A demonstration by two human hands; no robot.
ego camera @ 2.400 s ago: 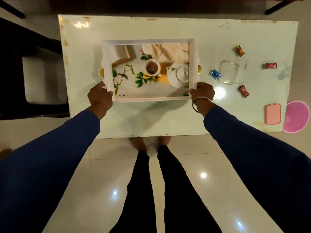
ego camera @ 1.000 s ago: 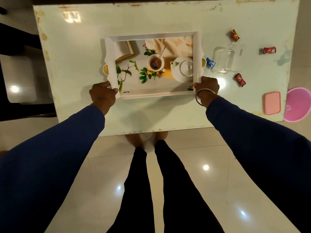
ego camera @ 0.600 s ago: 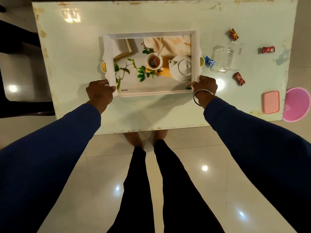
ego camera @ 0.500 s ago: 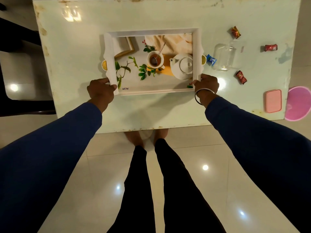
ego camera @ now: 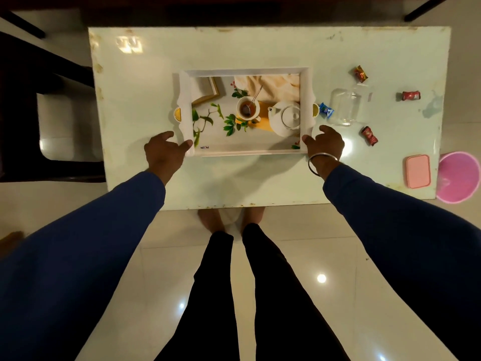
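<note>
White tray (ego camera: 244, 71) on table (ego camera: 234, 45), between left hand (ego camera: 164, 152) and right hand (ego camera: 325, 145).

Home living room: low table (ego camera: 156, 74), glossy floor tiles (ego camera: 325, 243), wrapped candies (ego camera: 361, 73).

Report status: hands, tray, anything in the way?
Left hand, right hand open at near corners of tray. Tray flat on table. Blue candy beside its right side.

Blue sleeves (ego camera: 104, 230), black trousers (ego camera: 208, 295), silver bangle (ego camera: 315, 166).
</note>
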